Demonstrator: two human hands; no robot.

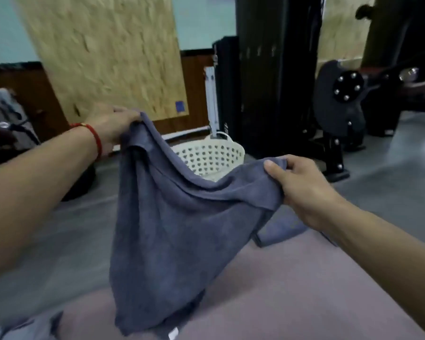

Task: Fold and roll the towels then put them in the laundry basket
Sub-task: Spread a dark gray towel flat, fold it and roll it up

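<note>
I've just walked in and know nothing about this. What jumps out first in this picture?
A grey-blue towel hangs in the middle, held up by its top edge: the left hand, with a red string bracelet on its wrist, grips one corner, and the right hand pinches the other. Just behind it on the floor stands a cream laundry basket full of holes, with dark gym equipment beyond to the right.

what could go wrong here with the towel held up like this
1. The left hand and right hand pinch the grey towel only at its top corners, at uneven heights, so the fold may come out skewed.
2. Its lower end bunches on the pinkish surface, which may crease the fold.
3. The laundry basket stands beyond the towel, partly hidden behind it, so a swing forward might knock it.
</note>
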